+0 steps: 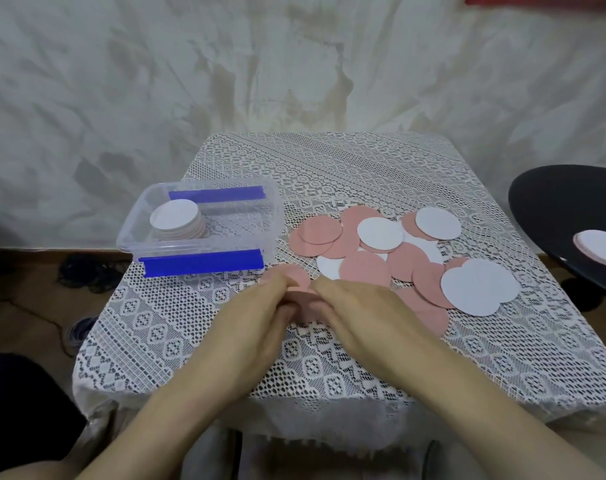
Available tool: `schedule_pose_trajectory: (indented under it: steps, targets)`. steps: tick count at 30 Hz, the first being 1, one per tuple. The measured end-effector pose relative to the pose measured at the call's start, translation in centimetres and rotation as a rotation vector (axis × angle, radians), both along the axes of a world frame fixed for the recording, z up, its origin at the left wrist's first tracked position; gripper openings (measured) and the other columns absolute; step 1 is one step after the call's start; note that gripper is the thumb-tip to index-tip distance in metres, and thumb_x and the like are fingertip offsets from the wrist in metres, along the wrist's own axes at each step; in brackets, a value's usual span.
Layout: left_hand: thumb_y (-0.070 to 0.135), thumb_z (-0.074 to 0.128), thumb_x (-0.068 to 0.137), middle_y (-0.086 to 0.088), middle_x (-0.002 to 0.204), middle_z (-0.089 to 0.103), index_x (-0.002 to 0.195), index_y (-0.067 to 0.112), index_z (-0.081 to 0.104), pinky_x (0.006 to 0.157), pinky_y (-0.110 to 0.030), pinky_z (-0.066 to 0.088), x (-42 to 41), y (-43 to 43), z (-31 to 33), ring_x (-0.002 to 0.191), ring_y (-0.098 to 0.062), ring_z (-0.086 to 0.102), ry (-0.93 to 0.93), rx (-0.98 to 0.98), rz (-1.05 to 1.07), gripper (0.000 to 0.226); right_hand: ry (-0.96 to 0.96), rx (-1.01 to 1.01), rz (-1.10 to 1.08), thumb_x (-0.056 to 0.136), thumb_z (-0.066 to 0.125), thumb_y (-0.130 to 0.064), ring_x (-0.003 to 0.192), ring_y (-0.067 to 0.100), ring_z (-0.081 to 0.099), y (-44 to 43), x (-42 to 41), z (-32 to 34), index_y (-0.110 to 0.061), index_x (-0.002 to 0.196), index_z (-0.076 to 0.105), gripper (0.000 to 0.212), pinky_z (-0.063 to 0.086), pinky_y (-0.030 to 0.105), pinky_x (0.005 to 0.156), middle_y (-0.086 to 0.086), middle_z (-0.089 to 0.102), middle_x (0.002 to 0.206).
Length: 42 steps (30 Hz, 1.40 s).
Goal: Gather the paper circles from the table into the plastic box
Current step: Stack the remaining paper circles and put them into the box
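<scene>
Paper circles, pink on one face and white on the other (381, 251), lie overlapping in a loose scatter on the right half of the small table under a white lace cloth (177, 327), with one small bunch of pink paper circles (296, 277) drawn apart to the near centre between the two hands. The left hand (260, 313) and the right hand (350, 306) meet there, fingertips closed together on the edges of that bunch; how many discs it holds cannot be told, as the fingers cover most of it. The clear plastic box with blue clip handles (260, 216) stands just beside the hands on the left, already holding a neat stack of discs, white face up (177, 220), against its left wall. The step in hand appears to be squaring a bunch before transfer: best done by tapping the edges flush, keeping a light pinch so the thin paper does not crease, then laying it flat on the existing stack. Being round, the discs have no long axis and point no way; only face matters, and the scatter lies flat with mixed faces up. A black round tray at the right edge (543, 209) carries further discs, well apart from the rest
</scene>
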<state>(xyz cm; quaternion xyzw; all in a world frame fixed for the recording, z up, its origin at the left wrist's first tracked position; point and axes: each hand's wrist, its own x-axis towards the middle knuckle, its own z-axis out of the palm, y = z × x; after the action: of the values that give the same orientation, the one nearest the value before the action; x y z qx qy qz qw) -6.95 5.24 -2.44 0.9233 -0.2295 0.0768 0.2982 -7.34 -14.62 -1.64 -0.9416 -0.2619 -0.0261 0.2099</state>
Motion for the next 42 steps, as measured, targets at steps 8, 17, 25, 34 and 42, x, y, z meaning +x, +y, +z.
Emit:
schedule_pose_trajectory:
  steps: [8, 17, 25, 34, 42]
  targets:
    - [0.025, 0.052, 0.098, 0.022, 0.078, 0.059, 0.101, 0.041, 0.048, 0.062, -0.017, 0.038, -0.2, 0.8, -0.3, 0.074, -0.001, 0.055, 0.001, -0.052, 0.056, 0.017, 0.039, 0.017, 0.001, 0.106, 0.033, -0.042, 0.082, 0.026, 0.057, 1.0, -0.1, 0.7, -0.03, 0.097, 0.037, 0.015, 0.045, 0.045, 0.07, -0.011, 0.049, 0.085]
    - [0.03, 0.059, 0.094, 0.002, 0.065, 0.06, 0.088, 0.037, 0.053, 0.057, -0.03, 0.042, 2.2, 3.6, 2.1, 0.062, -0.015, 0.054, 0.058, -0.271, 0.201, 0.011, 0.084, 0.303, -0.112, 0.101, 0.05, -0.039, 0.061, 0.008, 0.058, 3.9, 3.1, 3.2, -0.027, 0.084, 0.057, 0.022, 0.048, 0.035, 0.061, -0.007, 0.065, 0.071]
    - [0.041, 0.054, 0.092, 0.014, 0.063, 0.057, 0.101, 0.041, 0.055, 0.049, -0.024, 0.026, 3.9, 7.3, 4.1, 0.059, -0.011, 0.052, 0.056, -0.214, 0.292, 0.01, 0.209, 0.482, -0.082, 0.099, 0.059, -0.032, 0.07, 0.01, 0.067, 7.7, 7.0, 4.3, -0.035, 0.104, 0.064, 0.009, 0.056, 0.046, 0.074, -0.009, 0.069, 0.076]
    - [0.043, 0.055, 0.093, 0.018, 0.099, 0.064, 0.116, 0.036, 0.062, 0.071, -0.037, 0.051, 5.9, 12.1, 5.1, 0.078, -0.008, 0.057, -0.074, -0.14, 0.559, 0.025, 0.419, 0.574, -0.08, 0.101, 0.057, -0.016, 0.06, 0.008, 0.064, 12.7, 12.5, 5.9, -0.023, 0.102, 0.066, 0.011, 0.052, 0.031, 0.054, -0.003, 0.07, 0.069]
    - [0.058, 0.046, 0.094, 0.019, 0.125, 0.047, 0.144, 0.034, 0.048, 0.078, -0.038, 0.053, 7.1, 14.4, 4.0, 0.099, -0.01, 0.061, 0.014, -0.062, 0.606, 0.055, 0.424, 0.405, -0.127, 0.101, 0.055, -0.022, 0.066, 0.016, 0.067, 16.8, 16.6, 4.5, -0.026, 0.109, 0.057, 0.009, 0.055, 0.041, 0.064, -0.005, 0.07, 0.068]
